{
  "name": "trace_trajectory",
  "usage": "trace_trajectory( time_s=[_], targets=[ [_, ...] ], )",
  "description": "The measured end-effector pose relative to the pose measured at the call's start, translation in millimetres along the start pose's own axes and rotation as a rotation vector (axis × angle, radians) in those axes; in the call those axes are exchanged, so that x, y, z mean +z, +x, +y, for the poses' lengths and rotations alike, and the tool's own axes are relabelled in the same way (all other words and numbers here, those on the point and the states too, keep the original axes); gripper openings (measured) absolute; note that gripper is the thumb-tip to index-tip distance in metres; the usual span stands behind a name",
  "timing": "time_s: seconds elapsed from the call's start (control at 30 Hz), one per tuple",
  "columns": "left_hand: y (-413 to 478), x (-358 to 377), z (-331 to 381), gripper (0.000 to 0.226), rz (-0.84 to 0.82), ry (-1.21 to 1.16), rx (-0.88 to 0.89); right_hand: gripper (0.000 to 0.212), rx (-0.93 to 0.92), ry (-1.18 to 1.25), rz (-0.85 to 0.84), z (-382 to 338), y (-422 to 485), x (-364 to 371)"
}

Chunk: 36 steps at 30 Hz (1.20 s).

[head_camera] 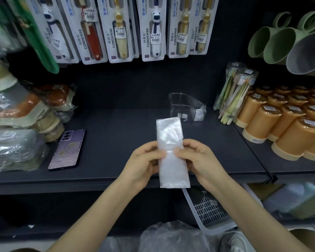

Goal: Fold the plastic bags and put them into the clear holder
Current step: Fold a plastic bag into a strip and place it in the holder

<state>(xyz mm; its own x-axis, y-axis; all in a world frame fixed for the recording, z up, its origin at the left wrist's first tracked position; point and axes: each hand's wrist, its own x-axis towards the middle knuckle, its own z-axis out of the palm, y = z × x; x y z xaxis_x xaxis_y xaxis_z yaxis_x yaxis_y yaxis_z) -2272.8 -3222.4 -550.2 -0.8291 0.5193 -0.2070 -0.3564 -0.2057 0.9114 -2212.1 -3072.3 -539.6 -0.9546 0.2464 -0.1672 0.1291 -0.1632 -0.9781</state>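
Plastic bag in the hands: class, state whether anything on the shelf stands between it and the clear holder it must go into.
Nothing visible does. The plastic bag, held by the left hand and right hand, has only dark shelf between it and the clear holder just behind.

Light is even and fairly soft, falling from above and in front; the black shelf (116, 128) swallows most of it and reads dark and flat; the left hand (144, 160) and right hand (202, 160) are evenly lit, with only faint shading beneath them; white sheen streaks the plastic bag (168, 135) and the toothbrush packs (116, 30) above; the clear holder (185, 108) shows mainly by thin bright edges; under the shelf lies deep shadow; wide-angle bending curves the shelf's front edge and stretches the green cups (273, 44); the wrapped goods (13, 148) at the left edge look smeared and soft.
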Motion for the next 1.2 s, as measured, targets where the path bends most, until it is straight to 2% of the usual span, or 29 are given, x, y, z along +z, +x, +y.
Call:
trace_trajectory(
  time_s=[0.13, 0.27, 0.4, 0.43, 0.5, 0.63, 0.73, 0.87, 0.97, 1.07, 1.13, 1.2],
  targets=[
    [0, 1, 5, 0.023, -0.031, -0.150, -0.057, 0.016, -0.051, 0.143, -0.044, -2, -2, 2],
    [-3, -3, 17, 0.030, -0.156, -0.227, -0.071, 0.023, -0.183, 0.111, -0.076, -8, -3, 0],
    [-3, -5, 26, 0.066, -0.144, 0.017, -0.179, 0.034, -0.319, 0.002, -0.074, -12, -3, -4],
    [-4, -4, 27, 0.067, -0.168, 0.080, -0.181, 0.034, -0.336, -0.018, -0.068, -13, -3, -5],
    [-4, -2, 27, 0.054, -0.202, 0.210, -0.132, 0.034, -0.344, -0.063, -0.060, -13, -3, -5],
    [-1, -5, 24, 0.034, -0.181, 0.330, -0.052, 0.024, -0.182, -0.059, -0.175, -13, -4, -20],
    [1, -6, 23, 0.022, -0.154, 0.340, -0.018, 0.040, 0.008, 0.043, -0.243, -15, -4, -39],
    [7, -5, 19, 0.010, -0.109, 0.372, 0.018, 0.047, 0.076, -0.194, -0.191, -14, -4, -39],
    [11, -2, 14, 0.014, -0.105, 0.371, 0.012, 0.026, 0.077, -0.188, -0.170, -11, 1, -30],
    [14, -1, 11, 0.037, -0.133, 0.286, -0.013, 0.004, 0.090, -0.132, -0.065, -9, 7, -23],
    [15, -1, 8, 0.043, -0.173, 0.282, -0.025, 0.004, 0.085, -0.078, 0.011, -7, 11, -20],
    [17, 0, 4, 0.038, -0.164, 0.319, -0.031, 0.006, 0.068, -0.024, 0.075, -5, 14, -18]
  ],
)
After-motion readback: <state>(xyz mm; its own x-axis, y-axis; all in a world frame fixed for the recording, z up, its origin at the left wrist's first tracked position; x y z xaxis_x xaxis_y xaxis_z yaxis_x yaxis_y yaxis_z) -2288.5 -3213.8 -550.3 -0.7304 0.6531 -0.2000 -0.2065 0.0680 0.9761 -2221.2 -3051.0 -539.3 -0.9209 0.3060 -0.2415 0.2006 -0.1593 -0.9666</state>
